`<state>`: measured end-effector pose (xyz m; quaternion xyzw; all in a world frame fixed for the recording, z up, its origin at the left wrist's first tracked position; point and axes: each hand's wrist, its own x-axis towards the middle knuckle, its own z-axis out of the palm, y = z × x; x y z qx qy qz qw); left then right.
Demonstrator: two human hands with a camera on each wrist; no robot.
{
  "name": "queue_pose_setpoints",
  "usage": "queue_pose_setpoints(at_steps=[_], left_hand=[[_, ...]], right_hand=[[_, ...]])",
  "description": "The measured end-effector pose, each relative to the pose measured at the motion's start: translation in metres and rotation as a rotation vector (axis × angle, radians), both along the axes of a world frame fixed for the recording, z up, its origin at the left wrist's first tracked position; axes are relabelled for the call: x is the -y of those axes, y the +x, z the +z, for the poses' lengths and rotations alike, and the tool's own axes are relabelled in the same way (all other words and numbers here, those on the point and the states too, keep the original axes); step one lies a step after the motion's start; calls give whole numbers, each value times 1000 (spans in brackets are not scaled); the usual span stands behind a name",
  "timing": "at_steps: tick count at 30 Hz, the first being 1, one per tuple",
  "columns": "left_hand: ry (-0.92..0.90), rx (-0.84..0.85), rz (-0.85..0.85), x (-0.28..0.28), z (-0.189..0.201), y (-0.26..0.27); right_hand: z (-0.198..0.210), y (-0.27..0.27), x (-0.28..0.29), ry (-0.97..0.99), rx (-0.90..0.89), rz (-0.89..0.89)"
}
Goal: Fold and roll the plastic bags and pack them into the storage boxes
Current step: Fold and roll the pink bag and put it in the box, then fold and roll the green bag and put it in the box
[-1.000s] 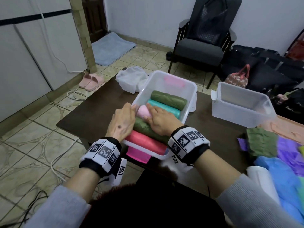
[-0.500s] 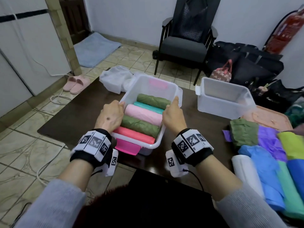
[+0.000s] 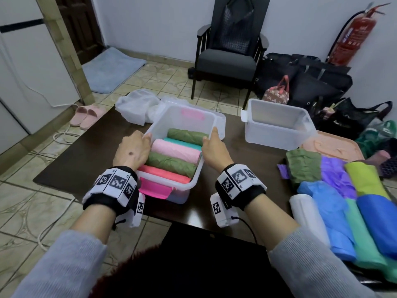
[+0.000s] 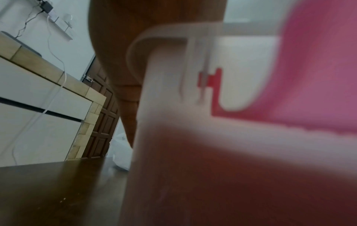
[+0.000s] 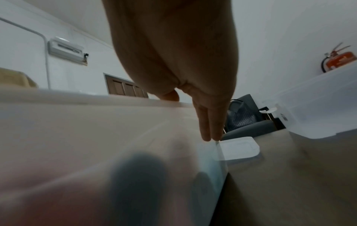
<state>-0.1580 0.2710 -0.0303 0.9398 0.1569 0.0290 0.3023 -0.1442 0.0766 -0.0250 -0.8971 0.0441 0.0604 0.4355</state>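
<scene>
The clear storage box (image 3: 186, 122) stands on the dark table and holds several rolled bags side by side: red (image 3: 165, 175), olive (image 3: 171, 163), pink (image 3: 176, 150), teal (image 3: 182, 143) and another olive one (image 3: 185, 134). My left hand (image 3: 141, 143) grips the box's left wall, thumb over the rim. My right hand (image 3: 209, 139) grips the right wall, thumb inside. In the right wrist view its fingers (image 5: 207, 125) lie straight down the outer wall (image 5: 96, 130). In the left wrist view the box corner (image 4: 173, 122) is a blur beside my left hand (image 4: 131, 94).
A second clear box (image 3: 277, 131) stands empty at the back right. Flat and folded bags (image 3: 335, 190) in several colours and a white roll (image 3: 307, 216) lie on the right. A white plastic bag (image 3: 137, 104) sits behind the box. A lid (image 5: 239, 148) pokes out under it.
Both hands left the pink roll they were pressing into the box and moved outward to grip the two side walls. The pink roll now lies settled between the teal and olive rolls.
</scene>
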Motion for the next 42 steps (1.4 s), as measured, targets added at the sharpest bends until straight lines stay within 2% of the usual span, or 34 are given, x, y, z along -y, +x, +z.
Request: queue_pose_setpoints(at_steps=[5,9,12,14,17,20,24,26,29,32,37,42], left_hand=[[-46,220,-31,7,13,-15],[-52,469,-136,43,46,-37],[-122,572,-287,94,58,-54],[-196,542,-407,132,45,-61],[-210,307,-593,179,-3,-66],[-57,26,-711,209,-54,-64],[178,-133,-699,224,-87,-54],[274,-149,-695,222,-98,-52],[352,-64,-682,219,-111,-57],[343,2,-660,218,-116,-59],[314,17,-659,218,-120,-59],[307,18,-651,218,-119,-59]], right_hand=[[-3,-7,27,92,14,8],[-3,-5,80,-83,40,-89],[-3,1,124,-178,19,-219],[-3,3,153,-257,16,-316],[-4,4,190,-393,-46,-404],[-9,1,219,-471,-139,-430],[-19,-3,237,-446,-208,-388],[-25,-4,239,-476,-238,-376],[-26,-5,239,-515,-281,-356],[-24,-4,236,-531,-278,-332],[-25,-3,213,-537,-258,-295],[-37,-3,168,-715,-208,-305]])
